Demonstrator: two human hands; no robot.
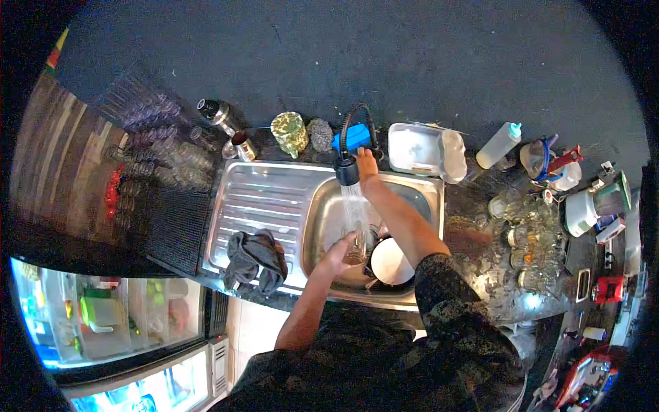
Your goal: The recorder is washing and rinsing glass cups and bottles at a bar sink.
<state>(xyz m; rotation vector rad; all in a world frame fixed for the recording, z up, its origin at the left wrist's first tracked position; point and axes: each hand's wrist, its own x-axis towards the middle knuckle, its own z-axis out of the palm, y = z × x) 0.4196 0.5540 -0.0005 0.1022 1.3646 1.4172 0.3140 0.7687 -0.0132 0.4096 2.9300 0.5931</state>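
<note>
Our left hand (pixel 336 255) grips a glass (pixel 355 250) under the tap (pixel 347 172) so water (pixel 353 199) hits it. Our right hand (pixel 366 163) is beside the tap; we can't tell its grip.

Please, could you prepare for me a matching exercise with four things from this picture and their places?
1 left hand
2 right hand
3 dark cloth
4 squeeze bottle

A on the ribbed draining board
B beside the black spray head
C to the right of the sink basin
D at a glass under running water

Pairs: 1-D, 2-B, 3-A, 4-C
</note>
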